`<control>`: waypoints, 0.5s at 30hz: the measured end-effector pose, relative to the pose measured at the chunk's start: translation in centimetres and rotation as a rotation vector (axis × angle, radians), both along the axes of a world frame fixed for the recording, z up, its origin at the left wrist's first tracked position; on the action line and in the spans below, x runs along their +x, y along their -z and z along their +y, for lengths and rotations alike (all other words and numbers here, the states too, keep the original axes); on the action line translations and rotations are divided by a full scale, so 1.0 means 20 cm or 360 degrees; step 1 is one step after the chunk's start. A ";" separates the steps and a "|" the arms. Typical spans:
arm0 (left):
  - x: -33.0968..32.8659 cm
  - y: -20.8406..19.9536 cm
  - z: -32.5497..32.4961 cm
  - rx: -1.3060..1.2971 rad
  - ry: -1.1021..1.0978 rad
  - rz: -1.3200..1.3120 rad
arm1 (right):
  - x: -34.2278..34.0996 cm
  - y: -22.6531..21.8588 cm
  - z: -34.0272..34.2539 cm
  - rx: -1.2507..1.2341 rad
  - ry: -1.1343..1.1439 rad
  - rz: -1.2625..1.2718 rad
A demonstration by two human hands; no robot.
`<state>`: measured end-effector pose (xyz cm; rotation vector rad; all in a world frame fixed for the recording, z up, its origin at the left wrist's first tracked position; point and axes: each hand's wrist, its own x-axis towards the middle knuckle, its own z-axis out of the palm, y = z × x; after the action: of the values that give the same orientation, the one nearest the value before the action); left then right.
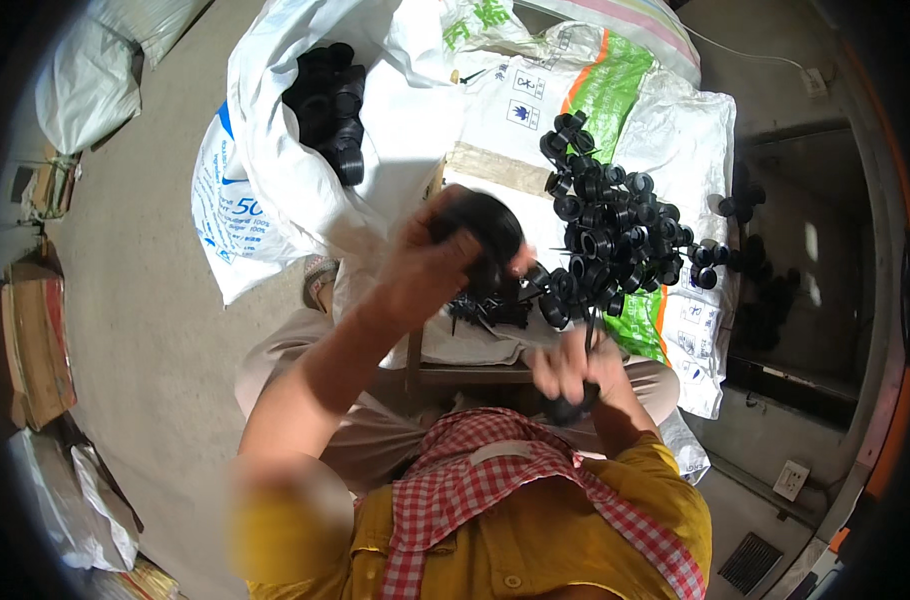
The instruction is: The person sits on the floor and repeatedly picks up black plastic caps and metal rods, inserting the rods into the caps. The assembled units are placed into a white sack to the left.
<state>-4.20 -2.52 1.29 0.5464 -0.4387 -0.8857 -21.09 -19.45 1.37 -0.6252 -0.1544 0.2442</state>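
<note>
black fittings still heaped loose, bigger ones look bagged already; left hand grasps a round black piece, right hand too blurry to tell

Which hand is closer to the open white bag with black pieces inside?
Left. The left hand holds a black part, below and to the right of the white bag's opening. The right hand is farther off, lower and further right.

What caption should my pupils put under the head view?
Left hand holding a dark rounded part, right hand blurred, near black ring-like pieces heaped on white sacks.
</note>
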 end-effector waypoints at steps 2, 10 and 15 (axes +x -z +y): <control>0.00 0.01 -0.02 0.0528 -0.0067 0.0152 | 0.10 0.14 -0.01 -0.0089 0.0630 0.0180; -0.14 0.27 -0.10 0.0648 0.0014 0.0160 | 0.37 0.32 0.05 -0.1004 0.1275 0.0220; -0.10 0.09 -0.13 0.1441 -0.0574 -0.1927 | 0.51 0.35 -0.02 -0.1489 0.1316 0.0328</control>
<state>-6.27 -5.19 -0.53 1.9588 -0.9790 -0.2599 -10.84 -19.76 -5.56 -1.5191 0.4500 -0.4596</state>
